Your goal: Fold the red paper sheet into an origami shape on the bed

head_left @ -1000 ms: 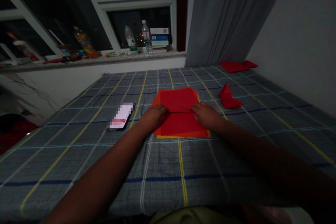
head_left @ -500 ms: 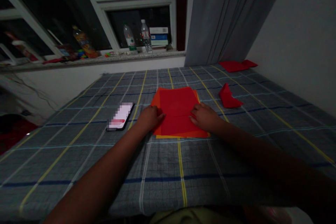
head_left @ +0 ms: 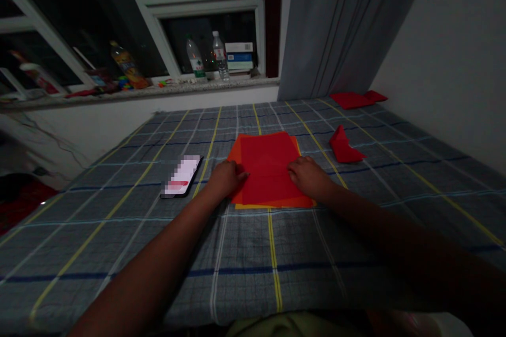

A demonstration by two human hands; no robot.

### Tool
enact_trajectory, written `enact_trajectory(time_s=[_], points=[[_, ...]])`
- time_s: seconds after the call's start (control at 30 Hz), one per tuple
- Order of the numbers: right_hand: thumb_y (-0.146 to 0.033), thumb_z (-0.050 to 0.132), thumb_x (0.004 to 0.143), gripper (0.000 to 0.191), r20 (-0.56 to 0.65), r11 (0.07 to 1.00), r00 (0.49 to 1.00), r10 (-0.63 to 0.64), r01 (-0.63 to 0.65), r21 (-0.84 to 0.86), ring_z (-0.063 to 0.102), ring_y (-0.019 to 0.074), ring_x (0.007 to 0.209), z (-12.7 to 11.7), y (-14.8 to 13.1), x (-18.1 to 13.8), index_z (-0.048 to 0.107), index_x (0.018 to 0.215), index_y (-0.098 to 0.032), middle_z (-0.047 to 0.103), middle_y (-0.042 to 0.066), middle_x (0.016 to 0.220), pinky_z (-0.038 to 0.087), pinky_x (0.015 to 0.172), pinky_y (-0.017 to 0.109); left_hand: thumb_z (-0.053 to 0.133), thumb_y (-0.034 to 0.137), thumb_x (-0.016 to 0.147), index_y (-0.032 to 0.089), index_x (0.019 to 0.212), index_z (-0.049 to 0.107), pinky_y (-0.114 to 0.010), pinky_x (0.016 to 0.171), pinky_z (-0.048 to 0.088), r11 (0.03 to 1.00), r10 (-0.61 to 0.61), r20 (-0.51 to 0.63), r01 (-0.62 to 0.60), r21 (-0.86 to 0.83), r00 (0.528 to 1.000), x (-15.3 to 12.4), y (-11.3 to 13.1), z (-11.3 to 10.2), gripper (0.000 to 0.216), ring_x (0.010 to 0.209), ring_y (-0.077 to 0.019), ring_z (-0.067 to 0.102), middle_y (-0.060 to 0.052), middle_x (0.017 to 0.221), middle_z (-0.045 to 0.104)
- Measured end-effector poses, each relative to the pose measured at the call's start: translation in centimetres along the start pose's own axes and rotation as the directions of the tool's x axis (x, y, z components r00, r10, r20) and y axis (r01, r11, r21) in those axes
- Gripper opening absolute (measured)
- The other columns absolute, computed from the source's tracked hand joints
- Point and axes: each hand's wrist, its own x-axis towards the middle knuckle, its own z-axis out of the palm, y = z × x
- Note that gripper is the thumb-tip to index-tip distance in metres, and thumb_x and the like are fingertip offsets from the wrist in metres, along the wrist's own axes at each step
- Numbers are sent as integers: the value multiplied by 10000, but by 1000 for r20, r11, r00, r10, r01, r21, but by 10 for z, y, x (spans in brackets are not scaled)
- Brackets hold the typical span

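A sheet of red paper lies flat on a stack of coloured sheets in front of me. Orange paper shows beneath it on the left, and a yellow edge peeks out at the front. My left hand is closed at the stack's left edge, its thumb on top of the red sheet. At the right edge my right hand has its fingers curled in on the same red sheet. The undersides of the fingers are hidden. Right of the stack sits a folded red paper piece.
A phone with its screen lit lies left of the stack on the plaid cloth. More red paper lies at the far right corner. Bottles and stacked boxes stand on the windowsill.
My right fingers have drawn back slightly toward the sheet's right edge and curled in more. The left hand and the paper stack stay nearly where they were.
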Motion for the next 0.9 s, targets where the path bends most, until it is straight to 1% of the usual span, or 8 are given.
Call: enact_trajectory(time_s=[0.17,0.27,0.33,0.43,0.53,0.7,0.8,0.9], points=[[-257,491,948,285,-75,998,995,59,-61,-23,570,286,1048,3,-2,-2,634,1116,-76,666,176,1096,359,964,371,652,440,868,149,973,647,-279,673,426,991,-8,-30,4,-132,1000,0,-1,5,309,845,-207,650,-128,1016,715],[-286,477,959,298,-69,997,997,42,-46,-58,553,301,1077,3,-1,-3,647,1082,-74,664,190,1109,349,991,387,660,383,863,154,980,625,-278,645,409,989,-4,-46,-3,-146,999,-2,2,5,260,799,-202,638,-103,959,713],[-289,473,962,296,-52,997,998,46,-49,-57,561,296,1063,1,-1,-3,655,1063,-79,671,184,1092,354,991,381,652,332,867,161,977,627,-275,654,409,987,44,-63,-54,-152,997,-3,3,4,206,802,-195,633,-87,946,708],[-291,482,961,288,-36,997,997,67,-68,-30,582,283,1020,-2,-1,-3,661,1059,-87,681,169,1060,367,977,367,613,276,887,164,966,659,-270,705,422,978,150,-85,-161,-130,985,-3,4,3,144,839,-187,630,-82,969,697],[-295,497,958,293,-39,996,996,84,-84,5,592,273,1011,-3,-1,-2,661,1082,-86,684,168,1055,373,971,356,546,282,927,161,958,691,-275,728,430,974,212,-76,-217,-68,974,-3,4,3,191,826,-186,626,-87,943,685],[-282,516,946,289,-56,993,994,99,-95,68,595,264,1050,2,2,0,659,1105,-88,681,168,1097,368,992,349,435,312,980,154,1029,710,-289,786,457,959,282,-34,-283,-22,959,-7,6,0,321,837,-188,629,-102,943,672],[-270,523,939,279,-83,988,991,103,-92,121,596,262,1060,5,4,0,661,1104,-93,683,159,1105,376,999,348,439,310,971,145,1046,716,-298,828,471,950,312,-3,-312,-15,950,-12,8,-4,331,869,-195,631,-115,977,666],[-247,535,923,276,-128,972,984,126,-97,212,591,257,1071,9,6,0,651,1124,-97,675,150,1118,393,998,346,478,254,935,163,1086,721,-291,903,470,941,337,30,-335,-43,941,-13,7,-6,300,969,-201,631,-119,1094,653]])
